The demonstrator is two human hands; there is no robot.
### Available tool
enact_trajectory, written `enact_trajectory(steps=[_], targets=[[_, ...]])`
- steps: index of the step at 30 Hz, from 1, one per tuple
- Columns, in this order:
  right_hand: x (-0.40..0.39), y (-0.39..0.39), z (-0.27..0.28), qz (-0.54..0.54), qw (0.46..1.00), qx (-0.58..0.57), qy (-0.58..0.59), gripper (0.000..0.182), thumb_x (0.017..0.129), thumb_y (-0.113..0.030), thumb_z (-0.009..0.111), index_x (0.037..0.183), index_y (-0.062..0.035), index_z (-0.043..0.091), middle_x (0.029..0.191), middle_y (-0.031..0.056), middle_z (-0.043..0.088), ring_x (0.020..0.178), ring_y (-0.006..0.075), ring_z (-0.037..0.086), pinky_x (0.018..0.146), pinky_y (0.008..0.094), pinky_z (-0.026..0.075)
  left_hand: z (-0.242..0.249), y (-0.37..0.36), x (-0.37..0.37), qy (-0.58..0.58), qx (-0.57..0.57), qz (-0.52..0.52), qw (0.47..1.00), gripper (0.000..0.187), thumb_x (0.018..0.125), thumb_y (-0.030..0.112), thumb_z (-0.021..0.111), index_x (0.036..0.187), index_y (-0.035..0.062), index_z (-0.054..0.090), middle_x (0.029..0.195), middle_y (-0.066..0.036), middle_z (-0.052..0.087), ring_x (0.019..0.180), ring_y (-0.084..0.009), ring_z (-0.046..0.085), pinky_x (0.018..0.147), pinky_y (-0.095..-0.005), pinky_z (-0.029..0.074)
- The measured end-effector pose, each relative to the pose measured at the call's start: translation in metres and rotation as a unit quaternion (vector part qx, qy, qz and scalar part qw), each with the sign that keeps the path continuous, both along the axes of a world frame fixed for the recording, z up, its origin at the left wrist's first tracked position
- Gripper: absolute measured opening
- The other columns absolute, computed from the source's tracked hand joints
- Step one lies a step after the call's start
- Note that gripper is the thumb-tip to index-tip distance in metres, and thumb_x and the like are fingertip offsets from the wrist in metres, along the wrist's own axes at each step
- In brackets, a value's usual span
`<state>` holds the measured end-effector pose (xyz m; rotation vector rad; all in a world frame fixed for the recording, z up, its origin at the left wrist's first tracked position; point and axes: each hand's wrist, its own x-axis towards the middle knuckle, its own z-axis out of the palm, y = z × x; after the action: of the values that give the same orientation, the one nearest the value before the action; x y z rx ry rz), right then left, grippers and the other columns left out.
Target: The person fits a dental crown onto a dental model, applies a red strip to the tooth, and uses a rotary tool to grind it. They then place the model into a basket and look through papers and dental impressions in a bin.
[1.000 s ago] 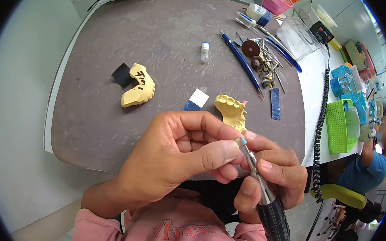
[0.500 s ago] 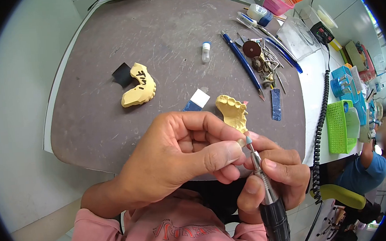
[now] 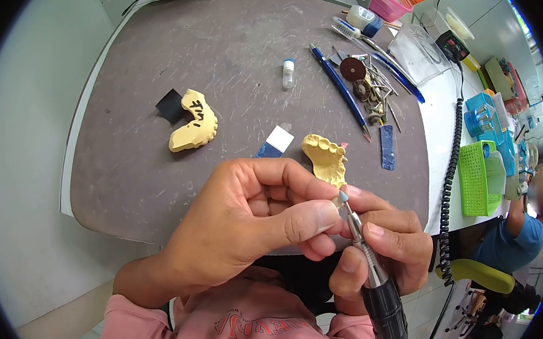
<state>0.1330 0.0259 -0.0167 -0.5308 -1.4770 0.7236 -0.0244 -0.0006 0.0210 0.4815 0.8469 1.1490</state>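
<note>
- A small pale piece (image 3: 336, 201) is sitting just below and right of the frame's centre, mostly hidden by fingers, so its shape is hard to tell.
- The left hand (image 3: 243, 209) is pinching it, thumb and forefinger clamped on it in a tight grip, presumably so it cannot slip while one edge is showing.
- The right hand (image 3: 402, 239) is closing its grip around a drill (image 3: 382, 294), near the slim metal end, likely for fine control.
- The drill's blue-grey tip (image 3: 344, 197) is pointing up beside the piece; contact is unclear.
- Both hands are meeting closely, probably steadying each other.
- A yellow tooth model (image 3: 326, 156) is lying just beyond the fingers, seemingly within easy reach.
- A second model (image 3: 194, 127) is resting at the frame's left, well clear of the hands.
- Loose bits (image 3: 376, 93) are lying at the upper right of the worktop (image 3: 225, 40), apparently handy for the right hand.
</note>
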Motion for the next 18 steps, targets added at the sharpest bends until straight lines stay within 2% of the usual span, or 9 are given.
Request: enact_trajectory(steps=[18], targets=[[-0.0015, 0.0000, -0.0016, -0.005, 1.000, 0.001, 0.008, 0.030, 0.078, -0.013, 0.082, 0.093, -0.0023, 0.058, 0.077, 0.0148, 0.066, 0.087, 0.0369, 0.071, 0.071, 0.0368, 0.062, 0.0028, 0.0000, 0.0000, 0.005, -0.005, -0.005, 1.000, 0.010, 0.089, 0.000, 0.065, 0.097, -0.0048, 0.061, 0.086, -0.016, 0.069, 0.070, -0.0170, 0.070, 0.065, -0.0278, 0.060]])
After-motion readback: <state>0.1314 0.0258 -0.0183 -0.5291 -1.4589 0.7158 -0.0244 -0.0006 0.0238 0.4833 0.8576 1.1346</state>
